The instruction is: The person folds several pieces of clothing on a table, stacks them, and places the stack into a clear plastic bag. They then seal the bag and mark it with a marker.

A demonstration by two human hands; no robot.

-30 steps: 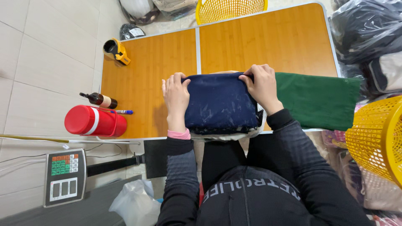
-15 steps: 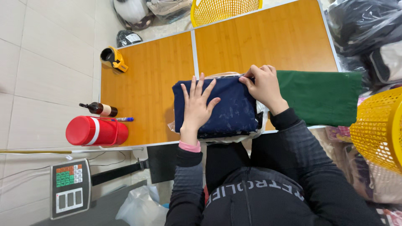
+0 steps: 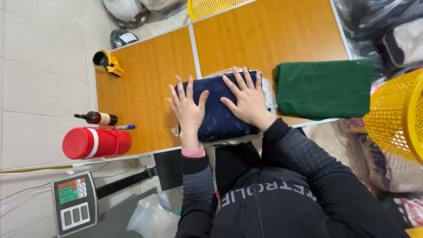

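Pressing flat with spread fingers, left hand (image 3: 188, 110) and right hand (image 3: 246, 99) on a folded navy cloth (image 3: 220, 114) atop clear plastic at the orange table's (image 3: 145, 92) near edge; smoothing step, seemingly bagging next.

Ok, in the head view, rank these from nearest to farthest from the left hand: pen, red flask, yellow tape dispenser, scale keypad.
From the left hand:
1. Pen, just to its left on the table.
2. Red flask, left, at the table edge.
3. Yellow tape dispenser, far corner; close to the flask's distance.
4. Scale keypad, off the table.
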